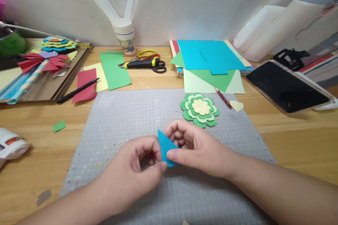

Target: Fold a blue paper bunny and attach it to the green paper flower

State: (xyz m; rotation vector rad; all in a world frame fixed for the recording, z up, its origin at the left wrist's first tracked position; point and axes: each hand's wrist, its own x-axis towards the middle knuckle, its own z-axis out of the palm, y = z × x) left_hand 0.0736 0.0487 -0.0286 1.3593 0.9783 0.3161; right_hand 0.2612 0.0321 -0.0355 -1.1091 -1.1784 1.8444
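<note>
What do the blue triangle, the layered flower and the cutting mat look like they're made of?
Blue triangle: matte paper, judging by its thin, sharp edges.
Layered flower: likely matte paper or thin card, by its crisply cut petals.
Cutting mat: probably dull plastic or rubber, given its flat, gridded surface.

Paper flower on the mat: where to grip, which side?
I'd pinch the paper flower by an outer green petal at its left edge, coming in low from the left. It looks to lie flat, and its widest layer juts past the others. The pencil lies off its right, and the right hand is close on the near side.
</note>
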